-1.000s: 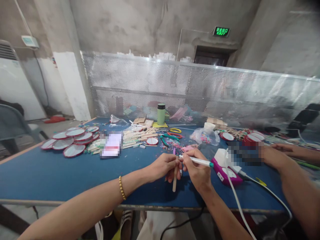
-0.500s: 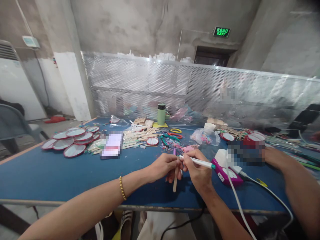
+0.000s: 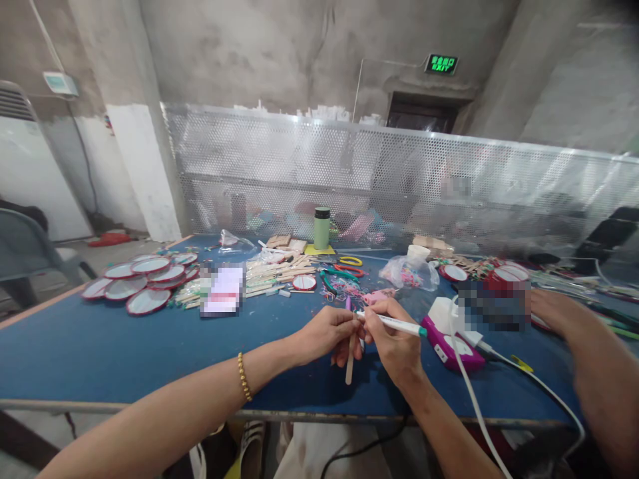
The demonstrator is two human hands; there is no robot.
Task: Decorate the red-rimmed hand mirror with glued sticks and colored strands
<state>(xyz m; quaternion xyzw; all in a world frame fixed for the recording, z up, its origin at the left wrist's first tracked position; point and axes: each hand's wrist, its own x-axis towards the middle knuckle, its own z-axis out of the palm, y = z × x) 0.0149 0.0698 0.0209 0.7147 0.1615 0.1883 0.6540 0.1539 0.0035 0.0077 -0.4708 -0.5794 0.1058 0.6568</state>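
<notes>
My left hand [image 3: 332,334], below a wrist with a gold bead bracelet [image 3: 244,376], is closed on a flat wooden stick [image 3: 350,366] whose rounded end points down toward me. In my right hand [image 3: 397,346] is a white marker [image 3: 402,324] with a teal end at the right. Its other end meets the fingertips of my left hand, where the fingers hide the contact. Just above the hands lie a purple piece [image 3: 348,303], a pink tool [image 3: 379,296] and a tangle of coloured bands [image 3: 349,287].
Round red-rimmed discs [image 3: 148,301] pile up at the left, beside a blurred phone [image 3: 223,291] and wooden sticks [image 3: 279,271]. A green bottle [image 3: 322,229] stands behind. At the right are a purple power strip [image 3: 452,349], white cables and another person's arm [image 3: 579,332].
The other person's hand at the right has shifted slightly. My right hand and the marker have moved a little to the left; my left hand looks unchanged.
</notes>
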